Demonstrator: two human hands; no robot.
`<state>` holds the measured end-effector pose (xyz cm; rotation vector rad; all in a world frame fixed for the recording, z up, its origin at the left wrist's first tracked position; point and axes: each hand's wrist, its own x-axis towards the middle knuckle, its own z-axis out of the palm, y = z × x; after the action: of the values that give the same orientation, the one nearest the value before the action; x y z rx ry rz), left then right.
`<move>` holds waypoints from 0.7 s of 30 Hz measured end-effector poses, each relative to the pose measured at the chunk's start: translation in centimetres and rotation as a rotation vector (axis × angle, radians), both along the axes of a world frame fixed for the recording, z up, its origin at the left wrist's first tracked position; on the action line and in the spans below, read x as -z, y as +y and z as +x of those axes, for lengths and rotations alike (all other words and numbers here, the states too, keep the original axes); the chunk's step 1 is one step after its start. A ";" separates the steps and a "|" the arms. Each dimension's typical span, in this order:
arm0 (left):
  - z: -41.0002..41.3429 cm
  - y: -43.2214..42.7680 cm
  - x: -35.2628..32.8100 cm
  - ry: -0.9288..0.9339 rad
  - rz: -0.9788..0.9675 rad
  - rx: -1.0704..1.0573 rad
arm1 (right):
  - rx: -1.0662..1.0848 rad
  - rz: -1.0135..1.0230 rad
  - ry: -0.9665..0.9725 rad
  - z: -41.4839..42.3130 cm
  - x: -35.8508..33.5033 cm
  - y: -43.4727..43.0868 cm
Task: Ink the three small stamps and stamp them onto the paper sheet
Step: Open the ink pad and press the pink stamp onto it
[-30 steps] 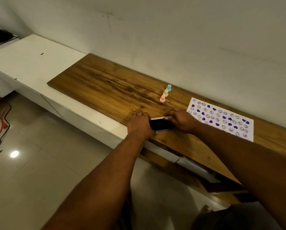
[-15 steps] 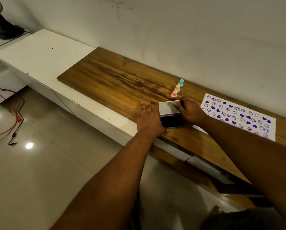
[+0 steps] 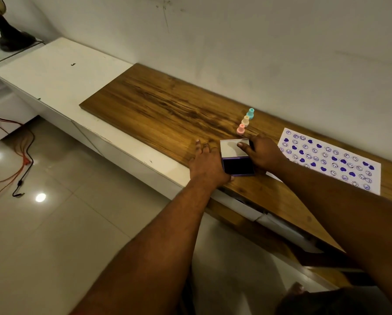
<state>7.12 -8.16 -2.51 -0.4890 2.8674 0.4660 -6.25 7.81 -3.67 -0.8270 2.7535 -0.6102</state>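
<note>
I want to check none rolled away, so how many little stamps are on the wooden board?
3, upright in a short row just beyond the open ink pad: pink stamp nearest it, cream stamp in the middle, teal stamp nearest the wall. None looks hidden.

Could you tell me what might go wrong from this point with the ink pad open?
The right hand holds the lid over the exposed ink pad, so fingers could pick up ink and smudge the paper sheet. The pink stamp stands just behind the lid and might get knocked over.

dim warm light | glare spots on floor [image 3: 40, 197] | wide-angle edge warp | slight softness
</note>
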 end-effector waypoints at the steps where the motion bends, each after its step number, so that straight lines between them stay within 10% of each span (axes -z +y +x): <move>1: 0.0 0.0 0.0 0.000 0.000 -0.002 | 0.014 0.010 0.005 0.0 0.0 0.0; 21: -0.5 -2.1 -2.4 0.033 0.079 -0.041 | 0.177 0.108 0.263 -2.3 -3.0 -4.6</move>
<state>6.64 -10.24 -0.14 -0.5315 2.8625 0.5970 -8.51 3.21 -0.68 -0.6883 3.0911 -0.4017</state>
